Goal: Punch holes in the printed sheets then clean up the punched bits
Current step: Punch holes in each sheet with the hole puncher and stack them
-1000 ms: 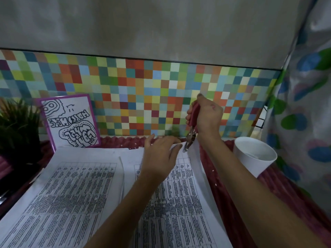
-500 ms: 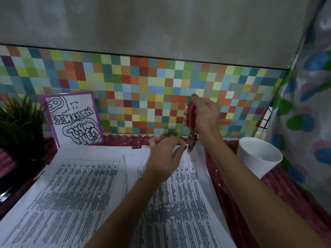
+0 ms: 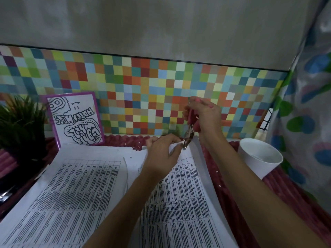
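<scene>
While right hand keeps its grip on pink punch, left hand still pinching sheet edge, little changed

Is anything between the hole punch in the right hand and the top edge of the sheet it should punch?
Nothing visible does. The hole punch, gripped by the right hand, has its metal head at the top edge of the right sheet. The left hand pinches that edge beside it, not between them.

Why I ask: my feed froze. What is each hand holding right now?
Left hand: pinches the top edge of the right printed sheet.
Right hand: grips the pink-handled hole punch, its metal tip at that edge.
</scene>
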Motion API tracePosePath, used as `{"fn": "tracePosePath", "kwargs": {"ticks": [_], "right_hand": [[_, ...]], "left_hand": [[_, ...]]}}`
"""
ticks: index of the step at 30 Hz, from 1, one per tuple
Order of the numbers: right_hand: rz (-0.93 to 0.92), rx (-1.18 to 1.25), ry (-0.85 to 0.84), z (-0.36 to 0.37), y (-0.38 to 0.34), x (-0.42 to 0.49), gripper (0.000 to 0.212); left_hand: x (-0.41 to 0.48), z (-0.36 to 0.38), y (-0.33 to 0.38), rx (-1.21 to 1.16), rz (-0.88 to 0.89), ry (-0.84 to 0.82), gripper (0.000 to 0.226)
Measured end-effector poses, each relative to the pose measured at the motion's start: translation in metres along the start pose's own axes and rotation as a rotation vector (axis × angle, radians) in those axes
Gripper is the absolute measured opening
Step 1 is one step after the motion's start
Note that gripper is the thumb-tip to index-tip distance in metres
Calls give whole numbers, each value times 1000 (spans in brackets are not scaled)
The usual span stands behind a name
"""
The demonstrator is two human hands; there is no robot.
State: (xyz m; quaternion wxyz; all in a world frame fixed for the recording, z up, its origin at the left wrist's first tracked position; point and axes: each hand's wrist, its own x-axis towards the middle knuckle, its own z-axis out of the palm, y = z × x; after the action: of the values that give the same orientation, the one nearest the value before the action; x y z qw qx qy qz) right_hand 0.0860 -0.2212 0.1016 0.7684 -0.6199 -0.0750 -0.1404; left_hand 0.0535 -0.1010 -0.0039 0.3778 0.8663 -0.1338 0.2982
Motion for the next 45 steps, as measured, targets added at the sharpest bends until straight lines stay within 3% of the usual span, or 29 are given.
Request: {"fn": "tracePosePath", "kwargs": {"ticks": [10,14,17,21,25,27,29,31,33,35,37,39,41,43,45], "right_hand": [[11,-159,-150,-1,-7,-1,20],[51,-133,-87,-4,-8,-1,15],[166,-25,26,-12,-13,1,19],[108,-19,1,-24,-19,4,23],[-29,-485,-199,-52,-24,-3,47],[86,-749,-440,-69,-20,-13,53],[288,-853,-600,-81,-13,-26,40],[339,-847,-498,-86,-7,-32,15],[287,-838,-329,-88,-5,-30,16],[200,-810,-217,-87,-11,-27,13],[129,-713,-139,-86,-25,-24,11],[97,-613,-82,-86,-41,-20,11],[107,-504,-32,-84,-53,-16,19],[108,-419,22,-80,-63,-16,29],[99,-381,42,-77,-69,-18,35]], "left_hand": [[-4,4,6,65,-32,51,9],[-4,2,9,147,9,74,11],[-3,-2,6,263,73,-9,15],[-5,-3,2,245,66,-78,15],[-2,-8,-4,63,59,35,12],[0,-10,2,-10,87,122,11],[6,-12,12,-62,120,211,8],[14,-17,25,-49,186,262,5],[23,-25,36,2,233,270,5],[29,-35,41,86,203,339,24],[26,-47,41,133,28,490,69],[15,-58,36,-18,-225,585,109],[2,-63,24,-282,-373,521,120],[-7,-65,18,-496,-429,323,93],[-11,-67,22,-478,-358,214,26]]}}
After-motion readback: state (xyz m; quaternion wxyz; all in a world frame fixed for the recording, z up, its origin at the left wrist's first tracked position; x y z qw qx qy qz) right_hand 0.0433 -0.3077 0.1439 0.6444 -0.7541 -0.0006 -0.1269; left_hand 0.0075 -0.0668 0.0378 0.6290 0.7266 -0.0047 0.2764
